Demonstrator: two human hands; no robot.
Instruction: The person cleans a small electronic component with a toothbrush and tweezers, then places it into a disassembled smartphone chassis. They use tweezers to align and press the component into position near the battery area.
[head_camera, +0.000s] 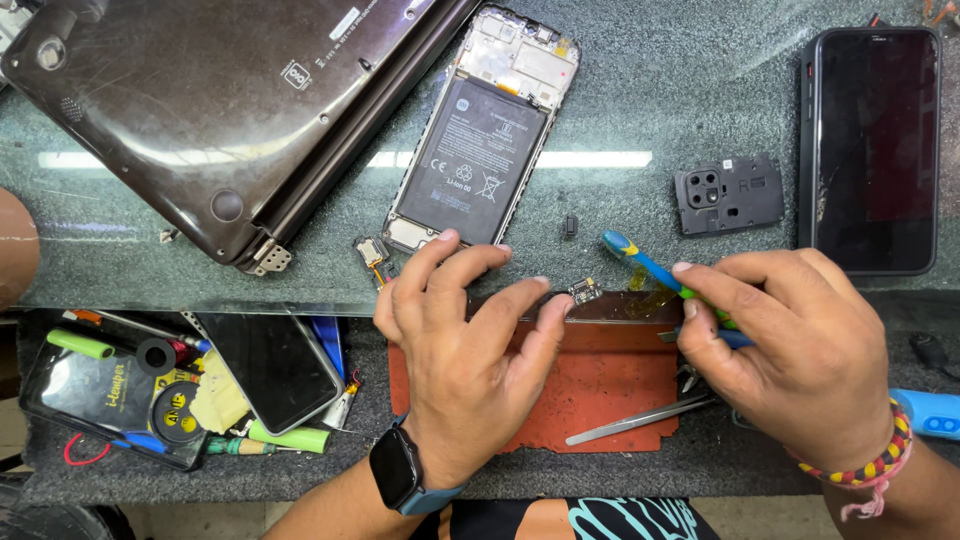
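My left hand (462, 345) rests with fingers spread at the counter's front edge, its fingertips pinning a small circuit board (585, 291). It wears a dark smartwatch (397, 468). My right hand (800, 350) grips a blue and green tool (645, 265) whose blue tip points up and left, close to the small board. Just above my left hand lies an opened phone (480, 135) with its back off, showing the black battery and the frame. A small speaker part (372, 252) lies to its lower left.
An upturned dark laptop (210, 110) fills the top left. A black camera cover plate (728, 193) and a black phone (870, 150) lie at the right. Metal tweezers (635, 420) rest on a red mat (600, 385). A lower shelf at left holds phones, batteries and tape.
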